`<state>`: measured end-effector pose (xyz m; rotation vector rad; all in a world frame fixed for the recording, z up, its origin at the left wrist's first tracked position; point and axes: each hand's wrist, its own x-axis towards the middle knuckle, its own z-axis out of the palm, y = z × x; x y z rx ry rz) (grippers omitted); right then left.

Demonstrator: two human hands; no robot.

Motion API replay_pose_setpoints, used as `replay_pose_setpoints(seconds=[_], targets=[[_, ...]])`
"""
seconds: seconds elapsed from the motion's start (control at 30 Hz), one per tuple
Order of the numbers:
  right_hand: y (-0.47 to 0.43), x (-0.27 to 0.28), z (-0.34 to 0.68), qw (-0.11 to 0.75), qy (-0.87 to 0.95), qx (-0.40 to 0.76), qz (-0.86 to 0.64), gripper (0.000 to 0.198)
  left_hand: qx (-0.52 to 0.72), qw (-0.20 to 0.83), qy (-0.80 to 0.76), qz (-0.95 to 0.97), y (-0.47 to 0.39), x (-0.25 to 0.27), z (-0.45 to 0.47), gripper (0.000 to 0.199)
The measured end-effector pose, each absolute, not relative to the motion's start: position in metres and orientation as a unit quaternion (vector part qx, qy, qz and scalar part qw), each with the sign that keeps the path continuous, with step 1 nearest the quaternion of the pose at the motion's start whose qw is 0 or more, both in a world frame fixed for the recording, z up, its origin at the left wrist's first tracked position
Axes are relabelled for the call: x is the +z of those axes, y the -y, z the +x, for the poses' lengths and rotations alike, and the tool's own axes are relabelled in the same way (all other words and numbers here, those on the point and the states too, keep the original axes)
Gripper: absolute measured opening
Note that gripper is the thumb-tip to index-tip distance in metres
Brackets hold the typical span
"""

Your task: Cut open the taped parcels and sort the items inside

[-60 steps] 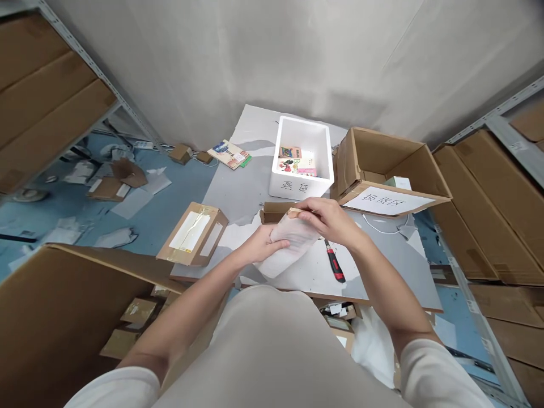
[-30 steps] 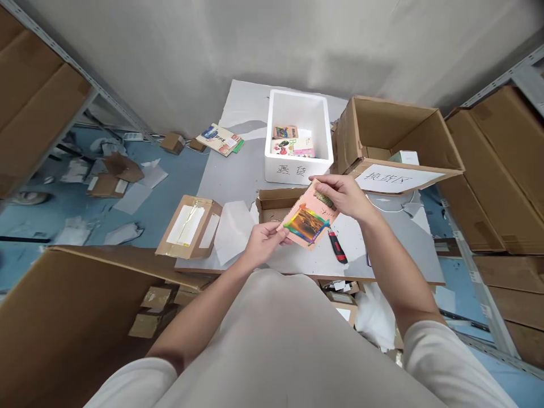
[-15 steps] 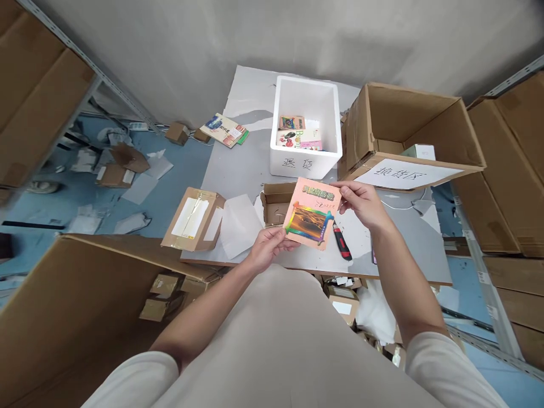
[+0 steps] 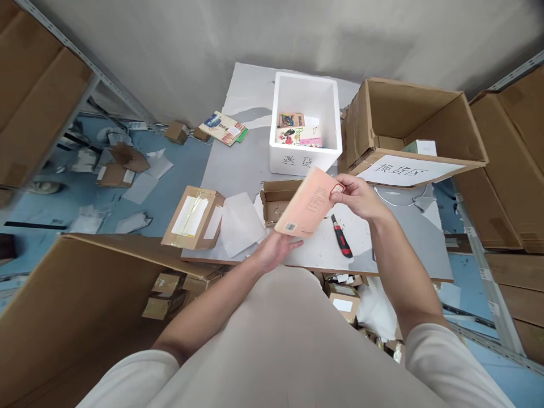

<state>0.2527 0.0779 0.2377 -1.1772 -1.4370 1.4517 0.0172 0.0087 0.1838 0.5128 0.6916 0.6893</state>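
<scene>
Centre frame, the right hand [image 4: 357, 195] pinches the pink book [image 4: 312, 204] by its edge, probably keeping the barcode [image 4: 290, 226] uncovered; the left hand [image 4: 274, 252] sits beneath (fingers partly hidden, grip can't be told), over the tabletop [image 4: 242, 164].

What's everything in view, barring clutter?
Flat tabletop: 1, grey, centre
Thin paper booklet: 1, pink, above tabletop
Rectangular foam box: 1, white, tabletop rear
Printed booklets: several, multicoloured, foam box, tabletop's left edge
Large open cardboard boxes: 2, brown, tabletop right, lower left
Shallow cardboard box: 1, brown, behind pink booklet
Taped cardboard carton: 1, brown, tabletop left
Slim utility knife: 1, red-black, tabletop front
Thin sheet: 1+, white, beside carton
Shelved cartons: several, brown, both sides
Left hand: 1, bare, at booklet's lower end
Right hand: 1, bare, gripping booklet
</scene>
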Motion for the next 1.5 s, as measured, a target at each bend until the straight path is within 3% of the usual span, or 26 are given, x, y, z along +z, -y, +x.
replay_pose_setpoints(seconds=[0.1,0.27,0.63,0.77,0.87,1.0,1.1,1.23,1.37,1.5], targets=[[-0.079,0.242,0.259,0.358,0.561,0.561,-0.492,0.039,0.365,0.810,-0.357,0.288,-0.012,0.180,0.009,0.061],[-0.080,0.238,0.261,0.381,0.536,0.540,-0.526,0.051,0.394,0.715,-0.435,0.379,-0.007,0.173,0.008,0.038],[-0.077,0.233,0.265,0.397,0.525,0.543,-0.521,0.047,0.393,0.732,-0.423,0.362,-0.002,0.170,0.011,0.039],[-0.073,0.232,0.265,0.408,0.558,0.559,-0.458,0.061,0.383,0.774,-0.397,0.310,-0.004,0.172,0.009,0.034],[-0.072,0.235,0.257,0.385,0.604,0.563,-0.412,0.070,0.294,0.857,-0.354,0.232,-0.004,0.176,0.011,0.031],[-0.077,0.233,0.245,0.344,0.606,0.607,-0.381,0.049,0.224,0.895,-0.339,0.185,-0.004,0.179,0.017,0.037],[-0.081,0.231,0.246,0.340,0.578,0.611,-0.420,0.035,0.280,0.865,-0.360,0.208,-0.007,0.179,0.017,0.044],[-0.086,0.232,0.257,0.340,0.545,0.593,-0.485,0.037,0.392,0.809,-0.371,0.234,-0.012,0.173,0.006,0.067],[-0.088,0.232,0.264,0.328,0.522,0.606,-0.503,0.041,0.438,0.721,-0.435,0.314,-0.014,0.161,0.001,0.045],[-0.089,0.228,0.266,0.337,0.489,0.620,-0.512,0.045,0.426,0.703,-0.455,0.343,-0.014,0.153,0.004,0.034]])
